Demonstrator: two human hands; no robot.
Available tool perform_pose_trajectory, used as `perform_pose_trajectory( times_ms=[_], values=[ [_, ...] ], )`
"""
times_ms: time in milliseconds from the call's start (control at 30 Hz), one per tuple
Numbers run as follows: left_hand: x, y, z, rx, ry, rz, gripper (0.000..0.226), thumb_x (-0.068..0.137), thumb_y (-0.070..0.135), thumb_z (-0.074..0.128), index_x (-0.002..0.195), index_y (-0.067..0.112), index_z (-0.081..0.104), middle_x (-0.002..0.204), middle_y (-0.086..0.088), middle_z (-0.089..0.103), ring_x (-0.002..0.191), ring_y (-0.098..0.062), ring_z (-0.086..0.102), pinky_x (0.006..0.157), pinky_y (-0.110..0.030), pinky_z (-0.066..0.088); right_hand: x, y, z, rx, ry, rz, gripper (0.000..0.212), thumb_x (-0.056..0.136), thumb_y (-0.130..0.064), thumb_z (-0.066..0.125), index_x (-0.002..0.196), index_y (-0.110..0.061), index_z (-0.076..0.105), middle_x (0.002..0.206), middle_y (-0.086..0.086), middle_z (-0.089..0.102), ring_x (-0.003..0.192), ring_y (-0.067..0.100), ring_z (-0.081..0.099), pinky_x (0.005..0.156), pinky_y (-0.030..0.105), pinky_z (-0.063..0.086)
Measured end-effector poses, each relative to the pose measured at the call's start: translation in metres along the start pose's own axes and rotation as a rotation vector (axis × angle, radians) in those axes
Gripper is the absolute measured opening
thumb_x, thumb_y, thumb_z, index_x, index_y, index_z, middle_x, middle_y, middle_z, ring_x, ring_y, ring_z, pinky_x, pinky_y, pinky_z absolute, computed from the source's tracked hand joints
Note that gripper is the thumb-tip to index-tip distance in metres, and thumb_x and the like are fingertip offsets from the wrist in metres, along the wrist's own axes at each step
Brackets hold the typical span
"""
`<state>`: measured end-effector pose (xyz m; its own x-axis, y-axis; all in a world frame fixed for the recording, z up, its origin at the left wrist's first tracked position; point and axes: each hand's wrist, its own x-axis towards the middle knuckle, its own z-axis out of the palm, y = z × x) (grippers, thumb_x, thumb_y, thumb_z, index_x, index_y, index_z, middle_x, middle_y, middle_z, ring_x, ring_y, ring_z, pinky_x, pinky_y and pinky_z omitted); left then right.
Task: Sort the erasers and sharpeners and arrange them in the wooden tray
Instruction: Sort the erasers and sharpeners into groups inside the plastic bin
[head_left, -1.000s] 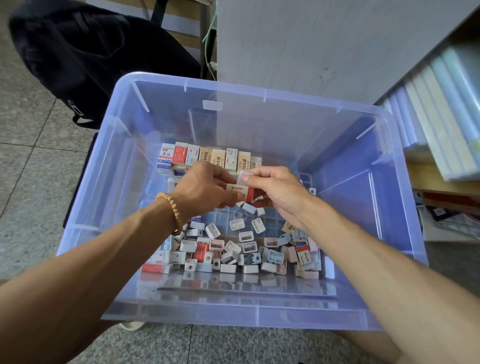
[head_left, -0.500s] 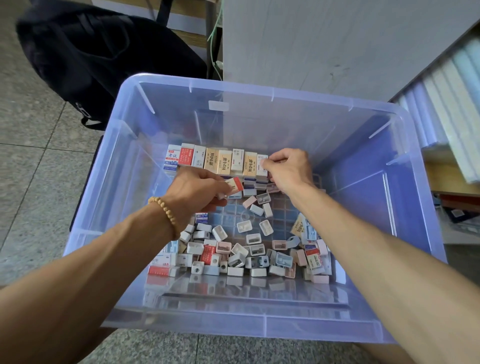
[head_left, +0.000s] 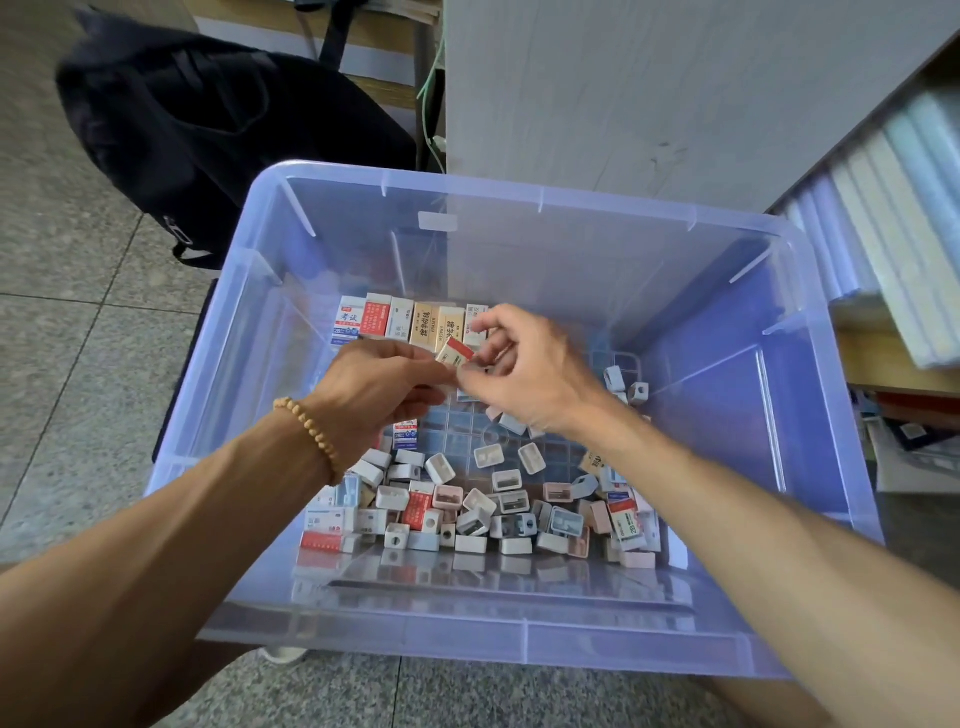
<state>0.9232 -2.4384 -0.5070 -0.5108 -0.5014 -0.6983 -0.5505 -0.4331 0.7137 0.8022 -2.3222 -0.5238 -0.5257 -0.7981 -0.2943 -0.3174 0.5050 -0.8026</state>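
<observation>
The left hand (head_left: 382, 389) is pinching a red-and-white eraser (head_left: 455, 353) above the clear bin (head_left: 519, 644). The right hand (head_left: 530, 371), fingers curled, is touching the eraser too; whether it is gripping is unclear.

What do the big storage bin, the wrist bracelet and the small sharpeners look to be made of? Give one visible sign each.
Storage bin: translucent bluish plastic, glossy; the floor shows through its walls and the contents mirror in the near wall.
Bracelet: round tan beads, matte, probably wood.
Sharpeners: opaque pastel plastic, it seems; smooth moulded blocks, some with a grey, likely metal, blade.
</observation>
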Motion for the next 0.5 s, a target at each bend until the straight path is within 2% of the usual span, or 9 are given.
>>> perform_pose_trajectory(
  times_ms=[67,167,233,367,433,500],
  values=[
    [-0.002,-0.001,-0.002,-0.006,0.01,0.012,0.014,0.081,0.004,0.075,0.092,0.002,0.066,0.079,-0.012,0.071,0.067,-0.016,0.065,0.068,-0.025,0.055,-0.003,-0.006,0.008,-0.037,-0.045,-0.1,0.051,0.074,-0.032,0.085,0.116,-0.021,0.06,0.086,-0.011,0.059,0.071,0.003,0.056,0.068,0.026,0.055],
    [-0.007,-0.002,-0.01,0.0,0.018,0.026,0.01,0.083,0.005,0.074,0.087,0.005,0.065,0.084,-0.014,0.07,0.073,-0.019,0.065,0.07,-0.026,0.056,-0.002,-0.008,0.016,-0.05,0.011,-0.162,0.043,0.073,-0.031,0.086,0.107,-0.019,0.064,0.08,-0.013,0.055,0.066,0.003,0.052,0.065,0.025,0.052],
    [-0.011,-0.003,-0.017,0.057,0.033,0.033,0.011,0.086,0.011,0.072,0.092,0.006,0.065,0.087,-0.013,0.07,0.075,-0.018,0.066,0.07,-0.027,0.057,0.002,-0.008,0.019,-0.11,0.041,-0.208,0.039,0.074,-0.03,0.084,0.104,-0.017,0.064,0.08,-0.012,0.054,0.066,0.005,0.051,0.063,0.028,0.05],
    [-0.031,-0.007,-0.033,0.585,0.157,0.129,0.014,0.088,0.03,0.07,0.092,0.018,0.064,0.08,-0.002,0.072,0.077,-0.018,0.07,0.069,-0.031,0.058,0.029,-0.014,0.019,-0.239,0.1,-0.25,0.039,0.078,-0.033,0.081,0.106,-0.015,0.061,0.088,-0.006,0.061,0.075,0.011,0.057,0.066,0.028,0.051],
    [-0.044,-0.012,-0.032,0.79,0.126,0.188,0.014,0.089,0.034,0.068,0.091,0.023,0.061,0.078,0.006,0.069,0.073,-0.01,0.066,0.057,-0.019,0.048,0.044,-0.022,0.023,-0.313,0.089,-0.257,0.042,0.079,-0.034,0.08,0.111,-0.016,0.059,0.097,-0.001,0.067,0.082,0.017,0.063,0.07,0.03,0.053],
    [-0.053,-0.019,-0.033,0.912,0.134,0.233,0.014,0.088,0.036,0.067,0.092,0.023,0.061,0.077,0.009,0.066,0.07,-0.004,0.061,0.054,-0.015,0.04,0.059,-0.032,0.034,-0.377,0.056,-0.27,0.044,0.079,-0.037,0.079,0.114,-0.018,0.059,0.103,0.001,0.069,0.087,0.02,0.064,0.073,0.032,0.054]
  ],
)
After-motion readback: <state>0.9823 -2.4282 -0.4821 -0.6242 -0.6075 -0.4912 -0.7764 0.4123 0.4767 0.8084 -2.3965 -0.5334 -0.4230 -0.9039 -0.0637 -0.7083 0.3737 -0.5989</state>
